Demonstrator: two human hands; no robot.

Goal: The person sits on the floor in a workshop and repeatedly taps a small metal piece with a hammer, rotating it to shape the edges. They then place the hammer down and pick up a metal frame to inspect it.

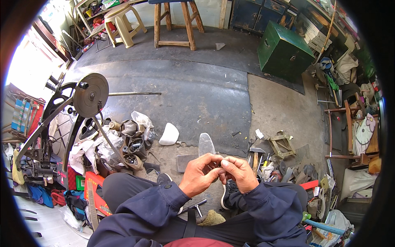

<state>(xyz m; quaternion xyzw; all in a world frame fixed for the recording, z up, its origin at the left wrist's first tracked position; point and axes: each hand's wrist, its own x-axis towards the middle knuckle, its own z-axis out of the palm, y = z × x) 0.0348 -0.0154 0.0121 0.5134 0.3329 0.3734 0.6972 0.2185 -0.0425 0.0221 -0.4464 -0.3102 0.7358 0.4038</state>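
My left hand [201,173] and my right hand [238,173] meet above my lap, fingertips pinched together on something too small or hidden to make out. Just beyond them a pale, rounded flat piece [205,143] stands above a grey block [185,162]. A hammer [257,152] is near my right hand among loose tools. Below my hands, a T-shaped metal tool [198,212] and a tan fuzzy piece [212,218] lie between my legs.
A cast-metal hand-crank machine [91,95] stands left beside piled bags and scraps [123,148]. A white curved piece [168,133] and metal frame [282,143] lie on the floor. A green chest [279,51], wooden stool [173,43] and plastic stool [123,20] stand farther back.
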